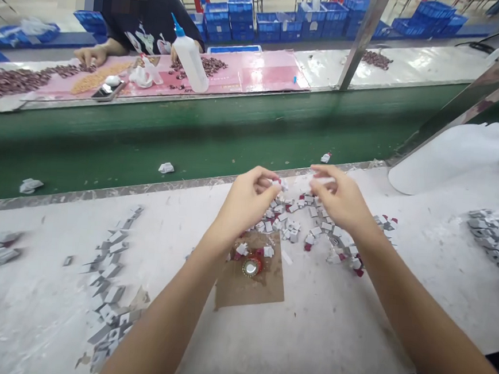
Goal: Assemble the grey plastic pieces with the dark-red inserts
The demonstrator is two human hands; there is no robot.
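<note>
My left hand (pixel 252 197) is closed in a pinch above the far side of the pile, with a small white and dark red piece (pixel 279 183) at its fingertips. To its right, my right hand (pixel 337 197) has thumb and forefinger apart, and nothing shows between them. Small grey and red pieces (pixel 291 230) lie scattered under and between both hands. Nearer to me, a brown square sheet (pixel 263 286) carries a round red-rimmed cap (pixel 252 267) and a couple of small pieces.
Grey pieces form a long row (pixel 111 268) at left and a heap (pixel 496 241) at right. A large white bottle (pixel 450 157) lies at the right. Across the green belt (pixel 219 138), another person works by an upright bottle (pixel 191 61).
</note>
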